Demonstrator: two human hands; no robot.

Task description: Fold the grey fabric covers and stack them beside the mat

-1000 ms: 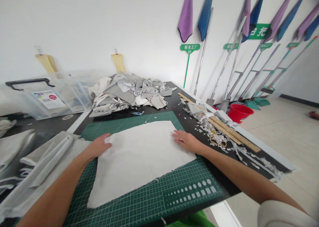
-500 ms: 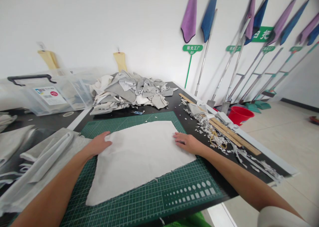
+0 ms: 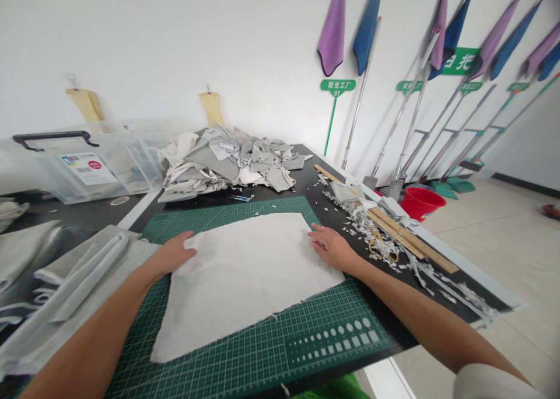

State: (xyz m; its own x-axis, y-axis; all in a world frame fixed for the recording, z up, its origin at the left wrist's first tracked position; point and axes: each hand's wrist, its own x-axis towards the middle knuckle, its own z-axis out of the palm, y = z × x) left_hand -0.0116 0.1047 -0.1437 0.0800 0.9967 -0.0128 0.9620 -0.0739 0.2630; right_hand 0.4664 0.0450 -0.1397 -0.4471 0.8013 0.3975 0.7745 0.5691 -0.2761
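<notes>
Left hand (image 3: 172, 254), right hand (image 3: 332, 248) on cloth edges (image 3: 245, 294); cutting mat (image 3: 306, 335) around.

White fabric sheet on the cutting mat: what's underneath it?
The white fabric sheet lies on a green cutting mat, whose grid shows beyond its edges. The mat beneath the sheet is covered, so anything there cannot be seen. The left hand and right hand rest on top.

head-worn view, facing forward and down
</notes>
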